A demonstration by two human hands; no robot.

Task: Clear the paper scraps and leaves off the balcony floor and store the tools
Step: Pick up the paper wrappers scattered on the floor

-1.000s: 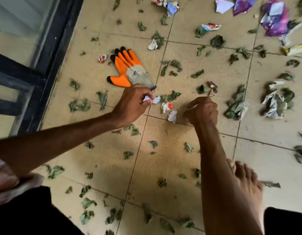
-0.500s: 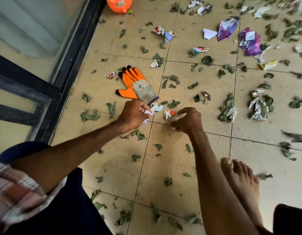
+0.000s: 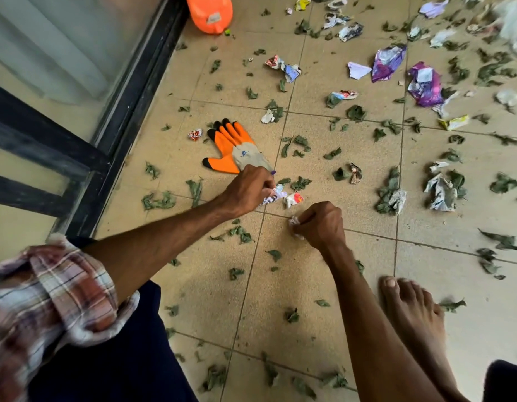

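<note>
Both our hands work the floor (image 3: 210, 291) at mid-frame: the left hand (image 3: 247, 188) has its grip pinched on a white-and-purple paper scrap (image 3: 276, 196), while the right hand (image 3: 322, 224) is fisted round a crumpled white scrap (image 3: 295, 222), probably gathering several before dumping. A red-and-white scrap (image 3: 293, 199) lies between them. The orange glove (image 3: 234, 149) sits just above the left hand; leaves (image 3: 158, 200) lie all round, bigger papers (image 3: 425, 85) upper right

Nothing legible; the glove (image 3: 237, 150) bears an unreadable blue mark (image 3: 243, 153).
</note>
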